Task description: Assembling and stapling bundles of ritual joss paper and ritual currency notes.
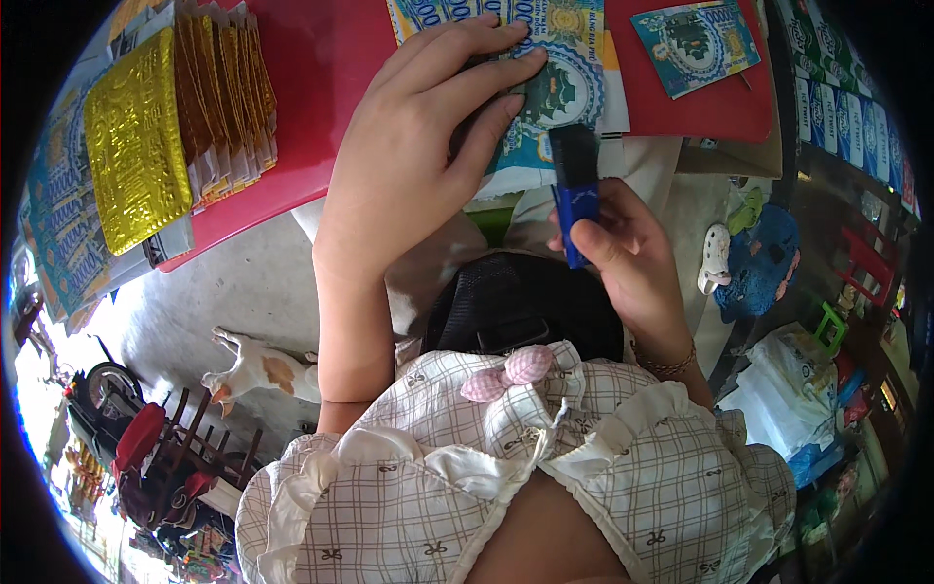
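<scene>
Sheets of blue printed paper, patterned like banknotes (559,92), lie on the red table before me. My left hand (438,112) rests palm down on them with its fingers stretched out. Close beside it, my right hand (628,238) grips a slim blue tool with a wider black end (578,200). The black end is over the near edge of the paper. Whether this tool is a brush, a cutter or a stapler, I cannot tell. Part of the paper is hidden under my left hand.
At the left stands a fanned stack of gold foil paper (141,141) beside more blue notes (63,224). A separate blue note piece (696,49) lies at the table's right. Below are a cat (263,375), a motorbike (136,448) and a white clog (714,258). Packed goods (846,127) stand far right.
</scene>
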`<act>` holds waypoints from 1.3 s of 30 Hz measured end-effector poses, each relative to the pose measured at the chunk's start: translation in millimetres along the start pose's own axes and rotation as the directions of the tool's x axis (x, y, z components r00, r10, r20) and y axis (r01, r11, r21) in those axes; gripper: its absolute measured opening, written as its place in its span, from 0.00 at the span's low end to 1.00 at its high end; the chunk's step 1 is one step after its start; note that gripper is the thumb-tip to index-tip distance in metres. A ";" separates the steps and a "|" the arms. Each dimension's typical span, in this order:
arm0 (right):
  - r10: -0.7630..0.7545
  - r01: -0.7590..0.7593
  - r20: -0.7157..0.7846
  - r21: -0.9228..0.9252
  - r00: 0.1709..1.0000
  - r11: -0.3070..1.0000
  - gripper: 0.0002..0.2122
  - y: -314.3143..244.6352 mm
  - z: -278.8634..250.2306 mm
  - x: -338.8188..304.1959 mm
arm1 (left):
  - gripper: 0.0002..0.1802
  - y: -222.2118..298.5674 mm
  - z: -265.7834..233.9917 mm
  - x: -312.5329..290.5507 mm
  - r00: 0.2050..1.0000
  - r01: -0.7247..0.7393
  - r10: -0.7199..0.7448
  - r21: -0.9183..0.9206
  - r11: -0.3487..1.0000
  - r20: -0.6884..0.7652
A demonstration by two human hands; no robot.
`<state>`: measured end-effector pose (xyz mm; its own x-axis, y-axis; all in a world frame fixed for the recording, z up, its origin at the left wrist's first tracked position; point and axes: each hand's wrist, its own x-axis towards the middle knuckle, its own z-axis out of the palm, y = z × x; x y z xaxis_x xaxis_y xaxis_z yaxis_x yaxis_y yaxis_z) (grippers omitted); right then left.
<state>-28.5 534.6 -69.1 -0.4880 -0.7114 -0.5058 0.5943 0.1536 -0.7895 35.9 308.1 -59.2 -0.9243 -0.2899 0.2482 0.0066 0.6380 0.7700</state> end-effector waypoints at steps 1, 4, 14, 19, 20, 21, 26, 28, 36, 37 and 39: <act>0.000 0.000 0.009 0.013 1.000 1.000 0.19 3.0 2.4 0.8 | 0.15 2.1 0.3 -0.3 1.000 0.016 -0.016 0.019 1.000 0.016; -0.013 0.014 0.018 -0.022 1.000 1.000 0.19 8.8 10.9 5.2 | 0.15 2.4 -2.1 0.6 0.999 0.002 -0.004 0.049 0.999 0.044; 0.048 -0.065 0.130 0.126 0.990 0.990 0.14 4.8 20.9 16.1 | 0.16 -4.0 -0.4 -0.5 0.999 -0.035 0.035 -0.005 0.999 0.041; 0.031 -0.045 0.157 0.090 0.987 0.995 0.14 3.9 10.7 10.9 | 0.15 -4.8 -0.5 -1.1 0.998 -0.056 0.056 -0.008 0.998 0.023; 0.003 -0.018 0.174 0.089 0.985 0.996 0.15 4.5 9.2 8.9 | 0.15 -5.5 -0.4 -1.4 0.998 -0.062 0.062 -0.005 0.998 0.021; 0.024 -0.032 0.156 0.046 0.987 0.998 0.15 4.4 9.3 7.6 | 0.15 -5.3 0.0 -1.3 0.998 -0.058 0.058 -0.014 0.998 0.018; 0.101 -0.080 0.165 -0.130 0.981 0.988 0.17 5.5 17.0 3.7 | 0.15 -6.0 0.5 -2.5 0.999 -0.041 0.041 -0.034 0.999 0.007; 0.101 -0.076 0.179 -0.137 0.979 0.988 0.17 6.0 22.6 3.5 | 0.15 -6.0 0.4 -2.3 0.999 -0.042 0.042 -0.025 0.999 0.013; 0.028 -0.007 0.115 -0.184 0.993 0.983 0.20 9.8 23.5 2.0 | 0.15 -5.8 0.2 -1.2 0.998 -0.060 0.060 0.003 0.998 0.015; 0.007 0.012 0.109 -0.176 0.994 0.984 0.20 9.4 23.1 1.5 | 0.15 -5.2 0.7 -0.9 0.998 -0.060 0.060 0.004 0.998 0.014; -0.024 0.041 0.107 -0.158 0.994 0.987 0.20 8.7 20.3 -0.2 | 0.15 -5.1 0.6 -0.8 0.998 -0.056 0.056 0.000 0.998 0.009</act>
<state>-10.3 522.2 -68.8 -0.4307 -0.7845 -0.4462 0.4653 0.2307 -0.8546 36.3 305.5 -63.7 -0.9259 -0.2475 0.2854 0.0580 0.6534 0.7548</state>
